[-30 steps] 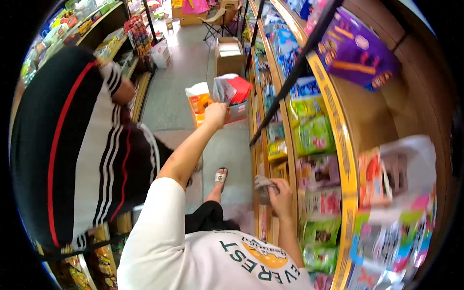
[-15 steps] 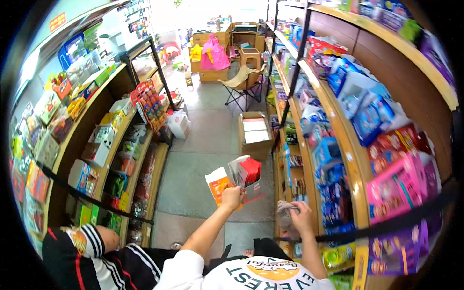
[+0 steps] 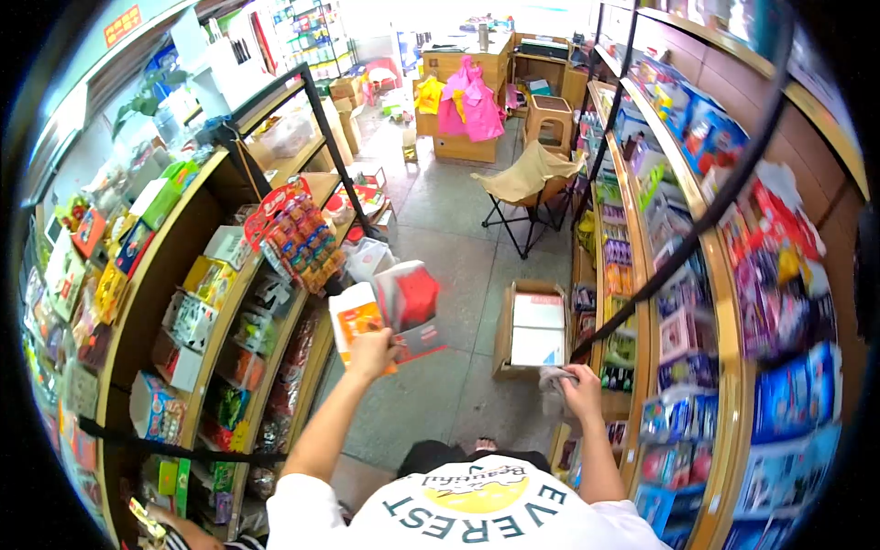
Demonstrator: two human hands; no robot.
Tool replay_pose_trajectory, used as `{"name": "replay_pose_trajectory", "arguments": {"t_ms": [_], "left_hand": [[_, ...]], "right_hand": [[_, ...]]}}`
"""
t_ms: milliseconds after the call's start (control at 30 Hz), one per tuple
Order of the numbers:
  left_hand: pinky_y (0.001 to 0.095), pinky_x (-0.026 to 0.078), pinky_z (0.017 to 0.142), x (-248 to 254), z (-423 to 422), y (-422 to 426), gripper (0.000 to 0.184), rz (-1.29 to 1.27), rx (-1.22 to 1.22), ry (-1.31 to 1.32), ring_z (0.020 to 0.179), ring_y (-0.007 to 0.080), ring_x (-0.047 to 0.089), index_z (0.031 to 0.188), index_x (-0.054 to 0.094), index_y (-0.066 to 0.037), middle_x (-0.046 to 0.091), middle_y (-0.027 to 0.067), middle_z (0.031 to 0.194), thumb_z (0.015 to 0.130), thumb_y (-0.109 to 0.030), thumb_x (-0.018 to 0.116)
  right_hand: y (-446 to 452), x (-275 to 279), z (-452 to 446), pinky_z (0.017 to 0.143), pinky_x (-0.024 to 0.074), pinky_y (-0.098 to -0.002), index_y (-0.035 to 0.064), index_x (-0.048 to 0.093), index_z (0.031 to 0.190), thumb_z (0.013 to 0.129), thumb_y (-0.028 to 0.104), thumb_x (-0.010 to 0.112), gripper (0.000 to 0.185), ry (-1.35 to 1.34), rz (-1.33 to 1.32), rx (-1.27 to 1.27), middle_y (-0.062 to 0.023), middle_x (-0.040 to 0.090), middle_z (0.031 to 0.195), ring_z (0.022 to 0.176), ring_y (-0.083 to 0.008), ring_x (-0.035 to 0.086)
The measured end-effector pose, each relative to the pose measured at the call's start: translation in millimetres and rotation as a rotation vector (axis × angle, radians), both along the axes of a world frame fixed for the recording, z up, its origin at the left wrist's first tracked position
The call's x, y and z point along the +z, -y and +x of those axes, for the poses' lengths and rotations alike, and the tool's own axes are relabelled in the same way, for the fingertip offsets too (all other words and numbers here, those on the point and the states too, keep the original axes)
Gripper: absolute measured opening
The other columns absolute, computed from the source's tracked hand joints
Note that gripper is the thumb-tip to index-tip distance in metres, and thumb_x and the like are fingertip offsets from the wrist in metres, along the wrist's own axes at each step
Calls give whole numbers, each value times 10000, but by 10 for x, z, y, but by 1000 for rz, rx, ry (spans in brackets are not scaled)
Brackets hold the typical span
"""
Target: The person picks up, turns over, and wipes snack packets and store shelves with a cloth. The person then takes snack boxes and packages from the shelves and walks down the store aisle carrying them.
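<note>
My left hand (image 3: 374, 354) is closed on an orange and white box (image 3: 356, 316), held out over the aisle floor. Right beside that box, a grey box with red packets (image 3: 412, 307) is carried along with it, its contents somewhat blurred. My right hand (image 3: 581, 392) is closed around a crumpled grey cloth (image 3: 555, 389), near the edge of the right-hand shelves and just below an open carton (image 3: 533, 332) on the floor.
Stocked shelves (image 3: 229, 316) line the left, others (image 3: 724, 367) the right. Ahead are a folding chair (image 3: 527, 179), a stool (image 3: 550, 119) and a wooden counter (image 3: 458, 69) with pink bags (image 3: 471, 101). Another person's arm (image 3: 179, 527) shows at lower left.
The view has advanced along the aisle, bringing the chair and carton nearer. Both boxes have moved left in view with my left hand. The other person has mostly dropped out of view.
</note>
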State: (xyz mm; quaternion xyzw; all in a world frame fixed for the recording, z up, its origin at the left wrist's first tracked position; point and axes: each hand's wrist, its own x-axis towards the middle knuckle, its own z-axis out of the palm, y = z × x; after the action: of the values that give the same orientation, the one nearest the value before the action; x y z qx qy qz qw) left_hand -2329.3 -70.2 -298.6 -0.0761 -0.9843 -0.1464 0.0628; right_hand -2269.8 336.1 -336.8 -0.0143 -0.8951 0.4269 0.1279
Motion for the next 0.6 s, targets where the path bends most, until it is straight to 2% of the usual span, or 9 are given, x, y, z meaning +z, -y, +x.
{"name": "replay_pose_trajectory", "arguments": {"t_ms": [33, 200, 300, 433, 600], "left_hand": [[394, 459, 566, 66, -228, 61, 250, 64, 21, -1, 607, 294, 588, 678, 546, -53, 581, 129, 613, 659, -282, 644], [394, 457, 571, -252, -1672, 604, 244, 54, 55, -25, 615, 302, 581, 675, 556, -61, 578, 132, 616, 622, -266, 679], [372, 463, 580, -202, -2662, 854, 225, -97, 74, 62, 634, 277, 590, 673, 572, -71, 584, 110, 619, 616, -259, 680], [391, 459, 580, -279, -4160, 1181, 251, -62, -52, -41, 621, 298, 584, 667, 566, -64, 574, 129, 607, 641, -294, 663], [399, 454, 571, -34, -6004, 1219, 268, -4, -56, -52, 620, 318, 579, 674, 552, -42, 577, 149, 628, 649, -285, 661]], "right_hand": [[56, 54, -373, 674, 446, -307, -3, 584, 808, 646, 43, 599, 169, -21, 21, 28, -134, 571, 791, 746, -277, 566], [456, 89, -2195, 697, 446, -334, 17, 595, 816, 663, 62, 604, 161, -36, 23, 77, -140, 573, 830, 787, -291, 562], [779, 91, -3066, 700, 444, -339, 27, 590, 836, 658, 44, 591, 179, -84, 44, 20, -142, 575, 828, 797, -294, 559], [929, -56, -3977, 724, 448, -319, 28, 597, 838, 650, 76, 605, 194, 27, 38, -74, -133, 588, 842, 797, -279, 571], [914, -26, -4784, 710, 443, -323, 3, 595, 805, 644, 86, 605, 181, 126, -12, -241, -146, 598, 811, 790, -265, 578]]}}
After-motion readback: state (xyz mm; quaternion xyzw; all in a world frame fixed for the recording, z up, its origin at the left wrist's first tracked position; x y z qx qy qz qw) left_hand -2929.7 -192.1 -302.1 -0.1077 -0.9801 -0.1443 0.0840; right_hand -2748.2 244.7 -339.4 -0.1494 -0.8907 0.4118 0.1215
